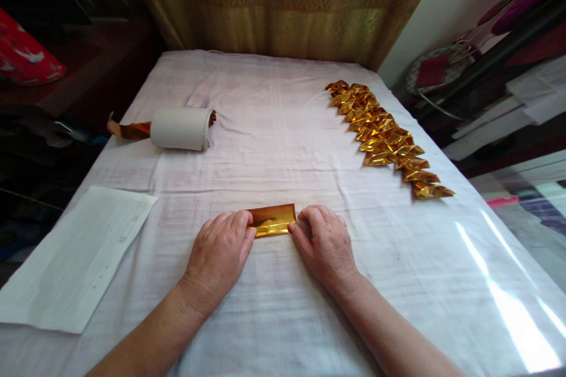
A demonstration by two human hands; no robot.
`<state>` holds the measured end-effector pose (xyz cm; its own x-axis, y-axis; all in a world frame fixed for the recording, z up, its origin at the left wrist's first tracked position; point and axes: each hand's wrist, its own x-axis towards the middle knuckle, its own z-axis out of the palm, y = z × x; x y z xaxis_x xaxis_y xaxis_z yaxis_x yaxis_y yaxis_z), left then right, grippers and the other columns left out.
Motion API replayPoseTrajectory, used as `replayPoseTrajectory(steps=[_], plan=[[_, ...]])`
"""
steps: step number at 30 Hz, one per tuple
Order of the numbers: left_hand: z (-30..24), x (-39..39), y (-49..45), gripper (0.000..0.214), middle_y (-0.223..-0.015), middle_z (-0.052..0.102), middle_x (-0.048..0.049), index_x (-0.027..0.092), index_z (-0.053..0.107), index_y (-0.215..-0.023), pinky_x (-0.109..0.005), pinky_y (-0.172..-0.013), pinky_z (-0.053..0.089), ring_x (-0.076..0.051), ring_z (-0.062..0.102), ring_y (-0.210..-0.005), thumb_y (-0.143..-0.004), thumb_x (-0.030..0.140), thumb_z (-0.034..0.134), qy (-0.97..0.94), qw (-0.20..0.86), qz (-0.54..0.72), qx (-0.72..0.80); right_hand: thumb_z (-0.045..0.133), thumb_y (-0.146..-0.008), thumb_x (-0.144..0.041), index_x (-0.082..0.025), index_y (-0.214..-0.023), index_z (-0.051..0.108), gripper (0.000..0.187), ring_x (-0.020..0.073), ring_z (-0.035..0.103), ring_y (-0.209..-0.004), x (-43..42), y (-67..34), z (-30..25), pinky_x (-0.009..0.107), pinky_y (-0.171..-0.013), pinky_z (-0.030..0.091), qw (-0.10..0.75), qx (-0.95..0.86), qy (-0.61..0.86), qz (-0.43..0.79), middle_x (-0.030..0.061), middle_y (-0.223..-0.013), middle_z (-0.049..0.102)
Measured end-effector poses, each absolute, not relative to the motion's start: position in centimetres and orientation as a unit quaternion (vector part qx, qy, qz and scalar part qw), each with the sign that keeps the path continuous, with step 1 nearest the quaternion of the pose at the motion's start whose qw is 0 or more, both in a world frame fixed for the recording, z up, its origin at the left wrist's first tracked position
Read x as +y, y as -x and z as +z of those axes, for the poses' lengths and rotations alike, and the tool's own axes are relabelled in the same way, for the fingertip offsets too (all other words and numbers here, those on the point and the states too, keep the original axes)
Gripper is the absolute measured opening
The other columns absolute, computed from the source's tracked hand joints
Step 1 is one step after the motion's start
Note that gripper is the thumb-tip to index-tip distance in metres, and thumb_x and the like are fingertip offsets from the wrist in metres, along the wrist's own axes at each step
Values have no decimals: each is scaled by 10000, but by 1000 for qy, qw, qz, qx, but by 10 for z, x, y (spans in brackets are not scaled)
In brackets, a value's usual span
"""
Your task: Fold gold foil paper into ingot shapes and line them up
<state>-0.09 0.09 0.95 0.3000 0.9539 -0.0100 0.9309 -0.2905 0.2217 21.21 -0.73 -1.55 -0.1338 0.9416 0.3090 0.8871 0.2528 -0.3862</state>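
A small strip of gold foil paper (273, 221), partly folded lengthwise, lies on the white cloth (274, 141) in front of me. My left hand (219, 253) pinches its left end with the fingers curled down. At the strip's right end, my right hand (325, 241) presses and pinches the paper. Both hands rest on the cloth with the strip stretched between them.
A long row of several folded gold paper pieces (387, 138) runs along the right side. A white roll with gold foil (177, 128) lies at the back left. A white printed sheet (75, 256) sits at the near left. A curtain (283, 6) hangs behind the table.
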Motion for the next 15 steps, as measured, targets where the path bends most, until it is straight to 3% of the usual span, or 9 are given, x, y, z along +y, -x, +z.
replayPoseTrajectory(steps=[9,11,15], plan=[[6,-1,2,110,-907,623,-28,238,616,-935,-344,-767,440,-210,573,-851,-950,236,507,-826,63,90,553,563,-918,-256,-229,-839,632,109,202,561,-870,-5,-207,-7,338,-772,342,224,-772,592,58,48,-929,660],[7,0,2,109,-883,625,-27,232,614,-913,-355,-762,435,-219,574,-844,-949,237,512,-829,62,90,549,612,-890,-319,-223,-803,613,130,216,550,-860,-5,-200,-5,352,-770,334,209,-761,611,54,58,-915,648],[7,0,2,98,-872,629,-29,227,612,-905,-360,-756,423,-226,575,-837,-945,237,524,-829,48,88,549,681,-820,-540,-220,-771,572,341,243,512,-837,-6,-187,-3,366,-751,323,199,-741,641,26,83,-889,619]])
